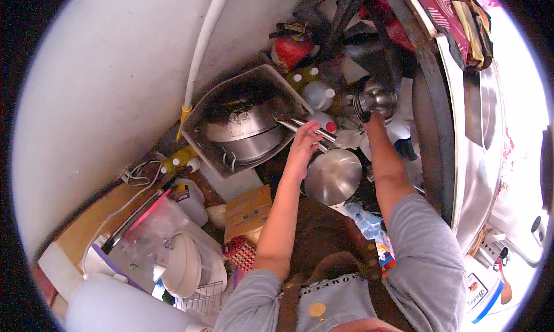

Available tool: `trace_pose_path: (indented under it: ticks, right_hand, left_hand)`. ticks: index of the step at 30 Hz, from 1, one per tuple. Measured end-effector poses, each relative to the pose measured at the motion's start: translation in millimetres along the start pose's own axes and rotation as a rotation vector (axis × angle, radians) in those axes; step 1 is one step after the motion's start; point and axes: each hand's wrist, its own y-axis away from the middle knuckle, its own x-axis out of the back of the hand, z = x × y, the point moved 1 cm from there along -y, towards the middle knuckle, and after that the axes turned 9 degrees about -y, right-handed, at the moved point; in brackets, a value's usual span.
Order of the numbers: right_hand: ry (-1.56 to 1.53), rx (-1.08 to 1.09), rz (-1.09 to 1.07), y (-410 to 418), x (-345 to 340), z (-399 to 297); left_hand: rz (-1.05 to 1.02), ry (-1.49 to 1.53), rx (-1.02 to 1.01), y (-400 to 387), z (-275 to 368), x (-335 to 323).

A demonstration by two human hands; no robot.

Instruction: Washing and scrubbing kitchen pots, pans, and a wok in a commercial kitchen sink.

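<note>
My left hand [308, 137] is raised beside several metal pan handles, with its fingers spread; whether it touches them is unclear. Below it lies a round steel pan or lid [333, 176]. My right hand [370, 117] reaches to a stack of shiny steel bowls [377, 99]; its fingers are mostly hidden at the rim, so the grip cannot be made out. Left of my left hand, a grey plastic tub [203, 152] holds large metal pots [251, 146] with a dark, scorched lid or pan on top.
Bottles with white caps [318, 96] and a red item [292, 50] stand behind the tub. A cardboard box [246, 210], a white jug [190, 202] and a clear bin with bowls [186, 262] are at the lower left. A counter edge with a steel sink [487, 111] rises at right.
</note>
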Motion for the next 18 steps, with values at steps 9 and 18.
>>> trace_pose_path:
  ticks: [9, 18]
  right_hand:
    - [0.045, -0.18, -0.032, 31, 10, -20]
    - [-1.901, -0.544, 0.298, 172, 34, -138]
  left_hand:
    - [0.131, 0.046, 0.031, 3, 6, 1]
    - [0.735, 0.196, -0.193, 32, 63, -20]
